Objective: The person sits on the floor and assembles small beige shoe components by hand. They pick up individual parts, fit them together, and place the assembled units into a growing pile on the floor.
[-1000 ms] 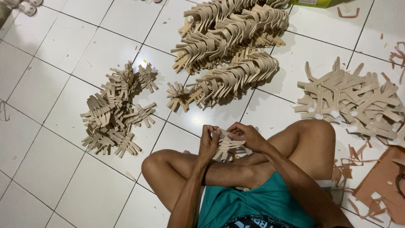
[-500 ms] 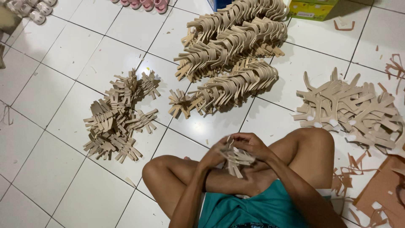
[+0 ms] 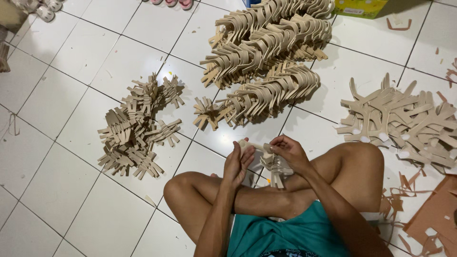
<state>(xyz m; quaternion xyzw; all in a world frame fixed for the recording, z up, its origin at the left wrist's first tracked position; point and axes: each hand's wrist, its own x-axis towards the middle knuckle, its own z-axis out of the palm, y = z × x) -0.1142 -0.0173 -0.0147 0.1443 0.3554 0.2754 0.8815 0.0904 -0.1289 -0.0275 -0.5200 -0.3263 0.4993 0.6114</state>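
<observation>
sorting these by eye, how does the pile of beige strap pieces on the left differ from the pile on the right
The left pile is made of small, many-fingered pieces bunched and tilted on each other; the right pile holds larger Y-shaped pieces lying flat and spread out. The left pile sits away from the knees, the right pile next to brown offcuts. Both are beige cutouts on the white tile floor.

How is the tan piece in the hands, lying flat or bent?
Bent. The tan piece curves between the left hand and right hand, unlike the flat pieces on the floor.
</observation>
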